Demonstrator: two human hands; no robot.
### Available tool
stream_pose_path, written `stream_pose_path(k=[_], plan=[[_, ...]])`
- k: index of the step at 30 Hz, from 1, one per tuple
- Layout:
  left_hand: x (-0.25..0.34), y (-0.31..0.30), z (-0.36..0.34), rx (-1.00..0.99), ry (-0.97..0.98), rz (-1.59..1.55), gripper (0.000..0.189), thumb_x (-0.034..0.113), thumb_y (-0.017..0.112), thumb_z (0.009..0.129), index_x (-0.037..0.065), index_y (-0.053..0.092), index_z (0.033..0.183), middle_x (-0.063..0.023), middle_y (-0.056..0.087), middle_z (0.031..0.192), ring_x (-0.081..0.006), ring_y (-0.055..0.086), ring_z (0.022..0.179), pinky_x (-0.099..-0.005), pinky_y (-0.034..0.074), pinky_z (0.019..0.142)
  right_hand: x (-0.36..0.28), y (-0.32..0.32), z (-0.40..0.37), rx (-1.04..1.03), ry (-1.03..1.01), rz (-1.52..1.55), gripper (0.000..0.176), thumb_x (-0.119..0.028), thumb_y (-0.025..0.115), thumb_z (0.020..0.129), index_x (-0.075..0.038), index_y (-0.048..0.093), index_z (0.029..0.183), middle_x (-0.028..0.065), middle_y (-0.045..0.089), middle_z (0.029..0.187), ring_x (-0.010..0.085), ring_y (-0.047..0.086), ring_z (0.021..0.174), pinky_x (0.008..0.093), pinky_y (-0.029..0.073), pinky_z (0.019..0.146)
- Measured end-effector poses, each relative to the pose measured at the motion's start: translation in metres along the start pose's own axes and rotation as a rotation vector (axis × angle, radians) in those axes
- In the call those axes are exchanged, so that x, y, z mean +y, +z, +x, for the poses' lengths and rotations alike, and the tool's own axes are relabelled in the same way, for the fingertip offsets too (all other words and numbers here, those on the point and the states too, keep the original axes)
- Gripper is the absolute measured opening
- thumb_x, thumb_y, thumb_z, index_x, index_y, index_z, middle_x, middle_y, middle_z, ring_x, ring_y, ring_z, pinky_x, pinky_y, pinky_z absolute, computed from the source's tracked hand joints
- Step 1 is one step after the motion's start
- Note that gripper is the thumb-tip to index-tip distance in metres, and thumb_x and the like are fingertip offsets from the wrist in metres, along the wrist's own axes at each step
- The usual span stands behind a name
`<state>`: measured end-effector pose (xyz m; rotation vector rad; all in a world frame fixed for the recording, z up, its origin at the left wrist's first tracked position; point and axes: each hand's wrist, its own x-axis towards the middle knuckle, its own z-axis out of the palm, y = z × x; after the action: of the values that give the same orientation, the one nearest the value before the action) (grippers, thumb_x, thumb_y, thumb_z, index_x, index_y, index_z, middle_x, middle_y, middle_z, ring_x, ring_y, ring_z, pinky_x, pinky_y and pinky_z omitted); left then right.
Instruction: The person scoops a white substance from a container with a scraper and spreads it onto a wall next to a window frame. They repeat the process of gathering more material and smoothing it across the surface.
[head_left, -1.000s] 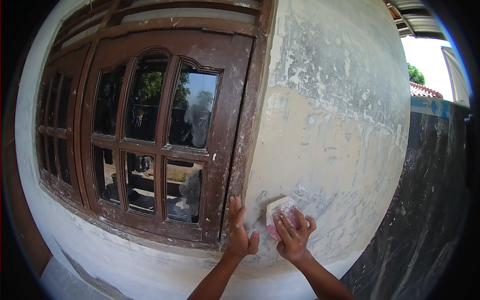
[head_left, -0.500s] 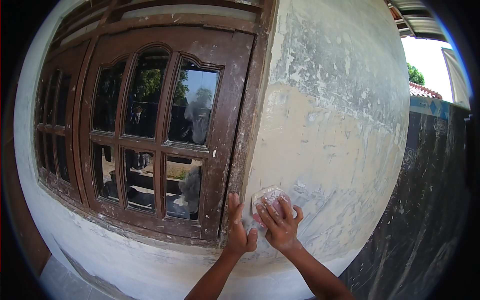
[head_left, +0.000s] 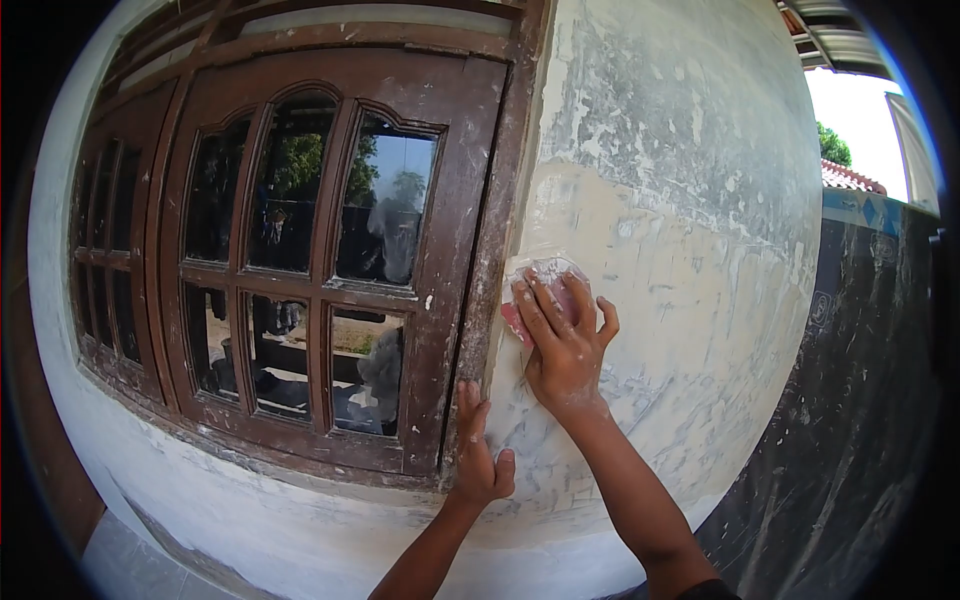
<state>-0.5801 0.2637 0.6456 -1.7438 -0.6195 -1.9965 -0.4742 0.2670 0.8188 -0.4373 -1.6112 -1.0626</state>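
My right hand [head_left: 568,345] presses a flat pinkish pad [head_left: 514,322], smeared with white paste, against the wall [head_left: 650,330] just right of the window frame. Its fingers lie spread over the pad. Lower down, my left hand [head_left: 480,450] rests upright against the edge of the brown wooden frame [head_left: 490,230], fingers stretched and thumb apart, holding nothing. Beige paste coats the wall around the pad, with grey, patchy plaster above it. White specks cover the fingers of my right hand.
Brown window shutters [head_left: 330,290] with glass panes fill the left side. A dark sheet [head_left: 850,400] with a blue patterned top edge stands beyond the wall's right edge. A metal roof [head_left: 845,40] shows at the upper right.
My right hand has moved up the wall with the pad, from near the frame's lower corner to a higher spot. My left hand has stayed almost in place.
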Motion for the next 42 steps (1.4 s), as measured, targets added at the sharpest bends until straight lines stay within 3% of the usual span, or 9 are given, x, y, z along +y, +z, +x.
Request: stream_pose_path(k=[8,10,16,21,24,25,33,38,42], plan=[[-0.001,0.002,-0.004,0.047,-0.033,-0.072,0.063,0.033,0.040,0.105,-0.012,0.028,0.148,-0.0396,0.022,0.159,-0.0570,0.016,0.151,-0.0627,0.013,0.123,-0.025,-0.031,-0.143,-0.191,0.022,0.089,0.057,-0.004,0.065,0.076,-0.021,0.072,0.130,-0.0035,0.068,0.135,0.0283,0.052,0.132,0.0544,0.021,0.112],[-0.001,0.002,-0.006,0.047,-0.022,-0.057,0.063,0.033,0.041,0.105,-0.012,0.029,0.148,-0.0395,0.022,0.159,-0.0568,0.016,0.151,-0.0627,0.013,0.123,-0.026,-0.046,-0.159,-0.239,0.009,0.118,0.050,-0.004,0.063,0.078,-0.017,0.074,0.124,-0.0005,0.071,0.130,0.0322,0.053,0.131,0.0534,0.019,0.113],[-0.002,0.002,-0.004,0.042,0.006,-0.027,0.063,0.033,0.041,0.105,-0.011,0.028,0.148,-0.0396,0.022,0.159,-0.0564,0.016,0.151,-0.0628,0.013,0.122,-0.001,-0.053,-0.054,-0.029,-0.065,0.081,0.048,0.000,0.060,0.078,-0.012,0.074,0.122,0.0015,0.072,0.129,0.0316,0.055,0.129,0.0512,0.019,0.114],[0.001,0.000,-0.001,0.021,0.005,0.009,0.063,0.033,0.040,0.105,-0.011,0.027,0.148,-0.0395,0.023,0.159,-0.0567,0.017,0.151,-0.0627,0.014,0.122,0.019,-0.018,0.021,0.032,-0.121,0.011,0.060,0.003,0.065,0.075,-0.017,0.070,0.131,-0.0005,0.071,0.130,0.0288,0.055,0.128,0.0542,0.022,0.112],[-0.001,0.000,-0.003,0.019,0.001,0.008,0.063,0.033,0.041,0.104,-0.010,0.028,0.148,-0.0392,0.022,0.160,-0.0568,0.017,0.150,-0.0627,0.014,0.122,0.018,-0.005,-0.002,-0.024,-0.089,0.048,0.065,0.005,0.066,0.072,-0.018,0.069,0.134,-0.0007,0.069,0.132,0.0291,0.054,0.130,0.0550,0.023,0.112],[-0.001,0.001,-0.004,0.014,-0.006,0.005,0.063,0.033,0.042,0.104,-0.010,0.028,0.148,-0.0391,0.022,0.160,-0.0568,0.017,0.150,-0.0626,0.014,0.122,0.016,-0.006,-0.017,-0.055,-0.096,0.034,0.053,-0.001,0.064,0.080,-0.018,0.071,0.130,0.0003,0.069,0.134,0.0288,0.054,0.130,0.0516,0.023,0.112],[0.000,0.001,-0.003,0.016,0.004,-0.010,0.062,0.031,0.043,0.103,-0.010,0.028,0.147,-0.0399,0.022,0.159,-0.0569,0.016,0.151,-0.0631,0.013,0.122,0.002,-0.042,-0.169,-0.204,-0.078,0.094,0.039,-0.008,0.065,0.081,-0.020,0.077,0.117,-0.0031,0.073,0.127,0.0300,0.057,0.128,0.0547,0.020,0.113],[-0.002,0.001,-0.002,0.005,0.005,-0.018,0.065,0.033,0.044,0.104,-0.010,0.025,0.149,-0.0414,0.021,0.159,-0.0577,0.014,0.151,-0.0629,0.013,0.122,0.013,-0.064,-0.105,-0.070,-0.025,0.088,0.057,-0.003,0.063,0.066,-0.016,0.076,0.120,-0.0003,0.073,0.126,0.0300,0.057,0.128,0.0547,0.019,0.113],[0.001,0.000,-0.002,-0.006,-0.039,-0.021,0.065,0.033,0.044,0.104,-0.010,0.025,0.149,-0.0411,0.021,0.159,-0.0577,0.013,0.151,-0.0628,0.013,0.122,0.024,-0.040,-0.011,0.064,-0.027,0.043,0.057,0.002,0.062,0.075,-0.016,0.072,0.128,0.0015,0.071,0.130,0.0307,0.055,0.129,0.0537,0.019,0.114]])
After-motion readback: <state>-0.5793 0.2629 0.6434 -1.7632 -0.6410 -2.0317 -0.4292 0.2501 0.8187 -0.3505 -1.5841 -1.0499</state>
